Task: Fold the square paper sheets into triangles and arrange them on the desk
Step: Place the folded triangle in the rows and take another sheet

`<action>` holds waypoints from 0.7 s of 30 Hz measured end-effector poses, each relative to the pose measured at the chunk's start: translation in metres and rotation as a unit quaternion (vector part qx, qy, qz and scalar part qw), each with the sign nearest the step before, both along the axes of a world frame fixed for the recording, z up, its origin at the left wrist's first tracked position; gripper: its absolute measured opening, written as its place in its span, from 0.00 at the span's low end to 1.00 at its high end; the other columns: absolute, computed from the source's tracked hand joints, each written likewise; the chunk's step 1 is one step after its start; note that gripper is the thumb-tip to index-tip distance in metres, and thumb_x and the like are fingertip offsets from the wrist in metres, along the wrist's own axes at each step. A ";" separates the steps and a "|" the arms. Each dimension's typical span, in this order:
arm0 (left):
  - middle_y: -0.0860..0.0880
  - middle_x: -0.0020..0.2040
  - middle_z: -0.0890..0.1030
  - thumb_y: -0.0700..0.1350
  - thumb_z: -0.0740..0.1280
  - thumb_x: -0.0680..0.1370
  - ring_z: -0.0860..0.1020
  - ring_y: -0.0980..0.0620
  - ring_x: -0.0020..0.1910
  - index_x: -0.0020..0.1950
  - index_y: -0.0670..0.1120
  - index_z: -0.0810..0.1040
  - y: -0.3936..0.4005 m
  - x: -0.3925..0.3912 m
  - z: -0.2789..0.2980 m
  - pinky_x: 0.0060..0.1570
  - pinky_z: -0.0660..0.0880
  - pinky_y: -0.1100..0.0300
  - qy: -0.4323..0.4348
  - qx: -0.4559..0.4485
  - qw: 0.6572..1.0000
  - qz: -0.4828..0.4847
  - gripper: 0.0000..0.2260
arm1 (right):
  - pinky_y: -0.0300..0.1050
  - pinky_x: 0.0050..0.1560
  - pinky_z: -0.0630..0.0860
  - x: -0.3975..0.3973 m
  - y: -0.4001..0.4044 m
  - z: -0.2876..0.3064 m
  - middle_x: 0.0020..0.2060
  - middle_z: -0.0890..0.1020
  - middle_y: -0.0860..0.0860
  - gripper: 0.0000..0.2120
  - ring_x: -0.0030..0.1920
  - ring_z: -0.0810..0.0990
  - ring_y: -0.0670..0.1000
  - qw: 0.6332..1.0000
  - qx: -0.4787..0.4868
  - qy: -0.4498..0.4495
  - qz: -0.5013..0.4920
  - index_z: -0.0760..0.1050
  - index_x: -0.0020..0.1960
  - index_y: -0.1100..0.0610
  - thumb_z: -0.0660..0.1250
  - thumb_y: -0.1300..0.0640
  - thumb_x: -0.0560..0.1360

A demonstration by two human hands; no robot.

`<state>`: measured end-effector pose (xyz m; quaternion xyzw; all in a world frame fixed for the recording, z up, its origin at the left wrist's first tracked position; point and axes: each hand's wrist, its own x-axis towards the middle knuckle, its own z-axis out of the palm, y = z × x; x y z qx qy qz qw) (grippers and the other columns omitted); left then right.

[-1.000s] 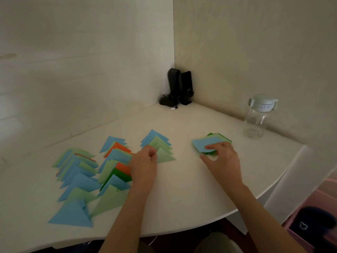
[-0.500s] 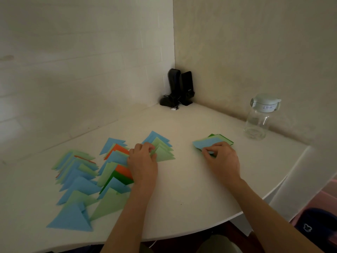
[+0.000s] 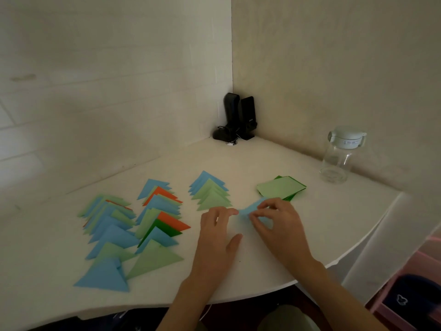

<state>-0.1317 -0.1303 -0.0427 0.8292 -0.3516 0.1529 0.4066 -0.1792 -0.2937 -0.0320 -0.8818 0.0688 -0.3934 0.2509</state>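
Observation:
A light blue paper sheet (image 3: 251, 209) lies on the white desk (image 3: 262, 266) between my hands. My right hand (image 3: 276, 225) pinches it with curled fingers. My left hand (image 3: 218, 232) has its fingers spread and touches the sheet's left corner with its fingertips. Behind the hands sits a stack of square sheets (image 3: 281, 187) with a light green one on top. Three overlapping rows of folded triangles lie to the left: a short blue and green row (image 3: 211, 192), a middle row (image 3: 162, 216) with orange and dark green, and a left row (image 3: 108, 230).
A clear water bottle (image 3: 340, 156) with a white lid stands at the right by the wall. Two black speakers (image 3: 238, 118) stand in the corner. The desk's curved front edge (image 3: 238, 297) runs near me. A pink bin (image 3: 405, 292) is below on the right.
My right hand took the blue sheet off the stack and drew it toward me, baring a green sheet on top. My left hand left the short triangle row and moved right to the sheet.

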 end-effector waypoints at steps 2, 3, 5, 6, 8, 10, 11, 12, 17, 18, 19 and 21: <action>0.58 0.58 0.69 0.48 0.66 0.73 0.65 0.61 0.58 0.62 0.52 0.71 0.000 0.000 -0.002 0.59 0.61 0.71 -0.013 0.009 1.000 -0.019 0.17 | 0.51 0.42 0.75 0.000 0.009 -0.011 0.41 0.79 0.44 0.02 0.43 0.78 0.50 0.999 -0.007 0.043 0.024 0.82 0.39 0.50 0.73 0.52 0.68; 0.59 0.57 0.70 0.51 0.64 0.74 0.66 0.62 0.57 0.62 0.52 0.71 -0.001 0.001 -0.005 0.58 0.62 0.70 -0.008 0.014 1.000 -0.022 0.17 | 0.52 0.42 0.76 0.000 0.012 -0.015 0.41 0.79 0.43 0.04 0.43 0.78 0.49 0.997 -0.003 0.065 0.036 0.82 0.40 0.49 0.70 0.50 0.68; 0.62 0.54 0.73 0.55 0.63 0.73 0.69 0.63 0.54 0.62 0.54 0.70 0.000 0.003 -0.009 0.55 0.66 0.67 0.024 0.024 0.999 -0.011 0.18 | 0.52 0.42 0.76 0.000 0.015 -0.018 0.41 0.79 0.42 0.08 0.43 0.78 0.46 0.993 0.015 0.104 0.063 0.82 0.41 0.48 0.65 0.46 0.69; 0.62 0.53 0.74 0.56 0.62 0.73 0.70 0.63 0.52 0.63 0.55 0.69 0.001 0.004 -0.011 0.53 0.67 0.67 0.036 0.027 0.999 -0.004 0.19 | 0.51 0.43 0.77 0.000 0.015 -0.017 0.41 0.79 0.42 0.09 0.42 0.78 0.46 0.991 0.023 0.115 0.070 0.82 0.41 0.48 0.64 0.46 0.70; 0.61 0.51 0.75 0.56 0.62 0.73 0.71 0.62 0.51 0.61 0.54 0.70 0.001 0.004 -0.013 0.52 0.68 0.67 0.032 0.026 0.999 0.007 0.18 | 0.49 0.43 0.77 0.002 0.013 -0.015 0.41 0.80 0.43 0.10 0.42 0.78 0.45 0.989 0.026 0.123 0.080 0.82 0.41 0.50 0.65 0.47 0.69; 0.61 0.50 0.75 0.56 0.61 0.72 0.71 0.62 0.50 0.58 0.53 0.72 0.000 0.004 -0.012 0.51 0.68 0.67 0.021 0.022 0.999 0.013 0.16 | 0.44 0.44 0.77 0.002 0.008 -0.014 0.42 0.80 0.45 0.11 0.42 0.79 0.45 0.987 0.017 0.131 0.095 0.83 0.42 0.52 0.66 0.47 0.69; 0.61 0.50 0.75 0.56 0.61 0.72 0.71 0.62 0.50 0.57 0.53 0.73 0.000 0.004 -0.011 0.51 0.69 0.67 0.023 0.019 0.999 0.013 0.15 | 0.40 0.45 0.76 0.002 0.005 -0.014 0.42 0.80 0.46 0.11 0.42 0.79 0.44 0.985 0.019 0.134 0.103 0.83 0.43 0.53 0.66 0.48 0.69; 0.61 0.49 0.75 0.55 0.61 0.72 0.71 0.62 0.50 0.55 0.53 0.73 -0.001 0.005 -0.010 0.51 0.69 0.67 0.026 0.015 0.999 0.011 0.14 | 0.36 0.45 0.74 0.001 0.002 -0.014 0.42 0.79 0.46 0.10 0.42 0.78 0.43 0.985 0.026 0.133 0.109 0.83 0.43 0.53 0.67 0.48 0.69; 0.58 0.43 0.77 0.53 0.63 0.74 0.72 0.60 0.44 0.45 0.50 0.76 -0.003 0.011 -0.011 0.47 0.69 0.68 0.004 -0.010 1.000 0.014 0.08 | 0.24 0.44 0.67 -0.001 0.003 -0.017 0.38 0.78 0.46 0.05 0.41 0.75 0.41 0.991 0.046 0.091 0.089 0.79 0.37 0.54 0.73 0.53 0.68; 0.57 0.43 0.77 0.54 0.63 0.74 0.72 0.60 0.43 0.44 0.50 0.77 -0.004 0.012 -0.011 0.46 0.69 0.68 0.008 -0.016 1.000 0.017 0.08 | 0.23 0.44 0.66 -0.001 0.004 -0.017 0.38 0.78 0.46 0.06 0.41 0.75 0.41 0.992 0.046 0.084 0.083 0.79 0.35 0.54 0.72 0.53 0.68; 0.57 0.42 0.77 0.54 0.63 0.74 0.73 0.60 0.43 0.43 0.50 0.77 -0.005 0.013 -0.011 0.46 0.69 0.68 0.014 -0.022 0.999 0.022 0.08 | 0.22 0.44 0.66 -0.001 0.004 -0.017 0.37 0.78 0.46 0.06 0.40 0.74 0.41 0.993 0.045 0.079 0.079 0.78 0.35 0.54 0.73 0.54 0.67; 0.56 0.41 0.77 0.53 0.64 0.73 0.73 0.58 0.42 0.42 0.50 0.76 -0.007 0.014 -0.011 0.45 0.70 0.64 0.021 -0.030 0.999 0.032 0.07 | 0.22 0.43 0.66 0.001 0.004 -0.018 0.36 0.78 0.46 0.06 0.39 0.75 0.41 0.993 0.045 0.076 0.075 0.78 0.34 0.54 0.75 0.57 0.66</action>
